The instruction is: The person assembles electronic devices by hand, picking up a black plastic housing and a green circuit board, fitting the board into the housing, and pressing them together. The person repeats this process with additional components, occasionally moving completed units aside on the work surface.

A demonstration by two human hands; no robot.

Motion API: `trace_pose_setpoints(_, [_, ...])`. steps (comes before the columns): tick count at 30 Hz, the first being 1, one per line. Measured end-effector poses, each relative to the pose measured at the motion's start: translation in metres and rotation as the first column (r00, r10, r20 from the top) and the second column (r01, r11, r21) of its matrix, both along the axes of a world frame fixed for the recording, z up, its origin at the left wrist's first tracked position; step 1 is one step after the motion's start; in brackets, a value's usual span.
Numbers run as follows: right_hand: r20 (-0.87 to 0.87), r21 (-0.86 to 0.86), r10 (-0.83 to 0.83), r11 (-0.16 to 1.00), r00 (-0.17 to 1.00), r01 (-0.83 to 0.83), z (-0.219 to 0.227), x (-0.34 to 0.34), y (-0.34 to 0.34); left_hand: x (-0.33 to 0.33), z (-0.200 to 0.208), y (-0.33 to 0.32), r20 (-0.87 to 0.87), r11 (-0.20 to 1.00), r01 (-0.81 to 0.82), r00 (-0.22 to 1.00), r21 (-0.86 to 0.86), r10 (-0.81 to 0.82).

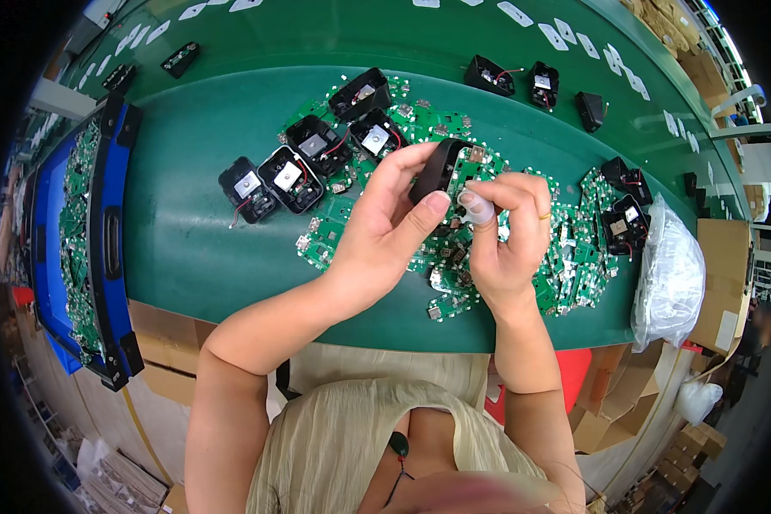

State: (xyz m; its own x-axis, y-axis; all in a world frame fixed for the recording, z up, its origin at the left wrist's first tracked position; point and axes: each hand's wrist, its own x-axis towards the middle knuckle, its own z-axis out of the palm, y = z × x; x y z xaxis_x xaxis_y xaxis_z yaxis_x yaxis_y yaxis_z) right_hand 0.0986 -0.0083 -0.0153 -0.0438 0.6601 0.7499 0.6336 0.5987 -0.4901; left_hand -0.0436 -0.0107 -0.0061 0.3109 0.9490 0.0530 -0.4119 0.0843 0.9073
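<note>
My left hand (375,230) is closed around a black plastic housing (435,173), held on its side above the table with its open face to the right. A green circuit board (460,174) with a metal port at its top end lies along that open face. At the board's lower end, my right hand (514,236) is closed in a pinch, a whitish cover on one fingertip. How deep the board sits in the housing is hidden. Beneath both hands spreads a pile of loose green circuit boards (565,270).
Several black housings with red wires (289,176) stand left of the pile, more (625,224) on its right. A blue crate (111,248) of boards is at far left. A clear plastic bag (670,270) and cardboard box (721,278) sit right. Behind runs a green belt (334,38).
</note>
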Motion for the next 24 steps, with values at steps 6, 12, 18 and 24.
trace_pose_setpoints(6, [0.048, 0.05, -0.013, 0.999, 0.999, 0.011, -0.001, 0.001, -0.001, 0.0, -0.001, -0.001, -0.065, 0.996, -0.009, 0.998, 0.085, 0.015])
trace_pose_setpoints(12, [0.056, 0.07, 0.01, 0.997, 0.998, -0.014, -0.002, -0.001, -0.001, 0.002, -0.005, -0.003, -0.036, 0.994, -0.01, 0.999, 0.113, 0.014])
trace_pose_setpoints(18, [0.05, 0.045, 0.055, 0.997, 0.997, -0.058, 0.0, -0.005, -0.003, -0.002, 0.002, -0.002, -0.023, 0.997, -0.05, 0.998, 0.058, 0.051])
trace_pose_setpoints(24, [-0.461, -0.357, 0.318, 0.788, 0.829, -0.501, 0.0, -0.008, -0.003, -0.006, 0.006, 0.006, 0.061, 0.993, -0.081, 0.994, -0.087, 0.087])
